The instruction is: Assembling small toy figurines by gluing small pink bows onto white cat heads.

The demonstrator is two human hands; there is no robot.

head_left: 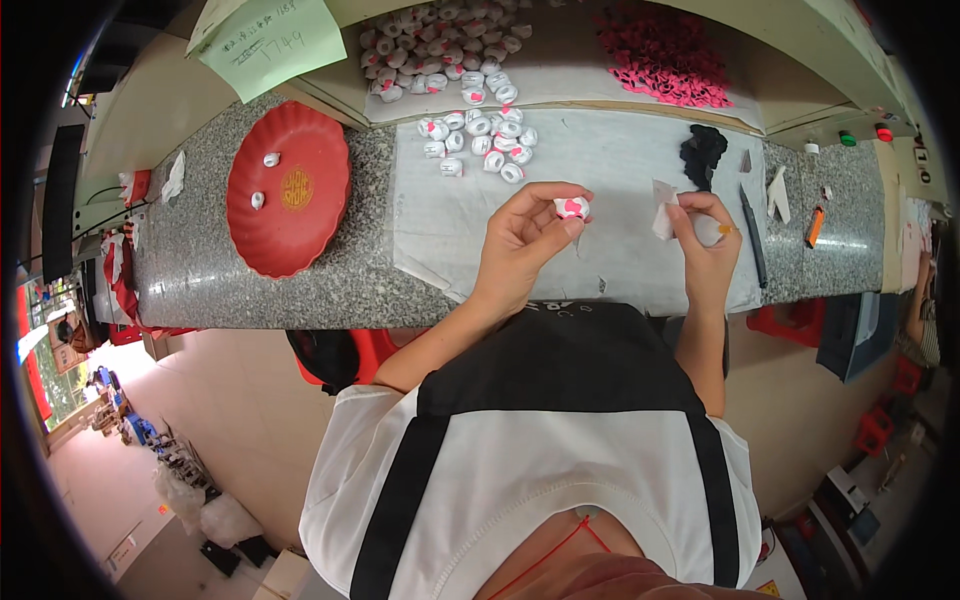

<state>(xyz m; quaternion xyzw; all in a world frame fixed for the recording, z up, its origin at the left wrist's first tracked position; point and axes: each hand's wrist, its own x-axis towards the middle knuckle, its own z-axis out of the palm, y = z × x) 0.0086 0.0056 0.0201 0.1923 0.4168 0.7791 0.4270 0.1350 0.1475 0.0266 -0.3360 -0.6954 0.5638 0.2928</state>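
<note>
My left hand (pixel 518 238) is closed, pinching a small white rounded piece with a pink patch (pixel 572 208) between thumb and fingertips. To its right, my right hand (pixel 708 262) is closed round a small whitish bottle with a yellow tip (pixel 710 231). A scrap of white cloth or tissue (pixel 663 212) sticks out from its thumb side. Both hands are apart, above a white sheet (pixel 440 225) on the counter. Beyond my left hand lies a loose group of similar white pieces (pixel 480 128). Black crumpled material (pixel 704 150) lies beyond my right hand.
A red scalloped tray (pixel 262 235) with two white pieces stands left. The shelf holds a heap of white pieces (pixel 430 45) and a pile of pink parts (pixel 668 60). A dark pen-like tool (pixel 752 235) and an orange cutter (pixel 815 227) lie right. A green note (pixel 268 50) hangs upper left.
</note>
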